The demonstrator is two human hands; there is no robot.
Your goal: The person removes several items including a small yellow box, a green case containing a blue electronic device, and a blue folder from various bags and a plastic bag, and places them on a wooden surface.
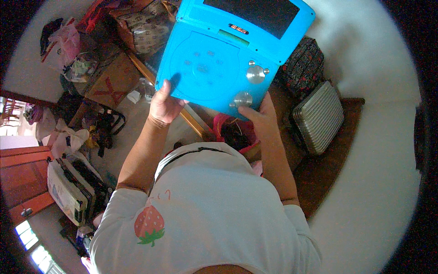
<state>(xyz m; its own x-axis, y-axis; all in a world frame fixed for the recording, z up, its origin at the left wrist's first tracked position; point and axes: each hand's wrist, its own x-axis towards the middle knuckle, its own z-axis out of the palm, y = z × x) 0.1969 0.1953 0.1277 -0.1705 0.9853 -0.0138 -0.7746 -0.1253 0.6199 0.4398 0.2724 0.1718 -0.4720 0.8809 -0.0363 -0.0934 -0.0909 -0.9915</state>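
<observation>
A blue portable disc player (205, 65) is held up in front of me with its screen (256, 13) flipped up and dark. Its round disc lid is down, and silver round buttons sit along the right side. My left hand (167, 102) grips the lower left corner, thumb on top and fingers underneath. At the lower right edge my right hand (260, 113) holds the player, its thumb at the lower round button pad (243, 99). Below the player, partly behind my right hand, is a pink basket (219, 128) with dark things inside.
A ribbed silver case (320, 118) and a dark patterned bag (303, 66) stand at the right by the wall. On the left are a cardboard box (113, 80), plastic bags (66, 44), a pale suitcase (66, 191) and a reddish wooden door (27, 174).
</observation>
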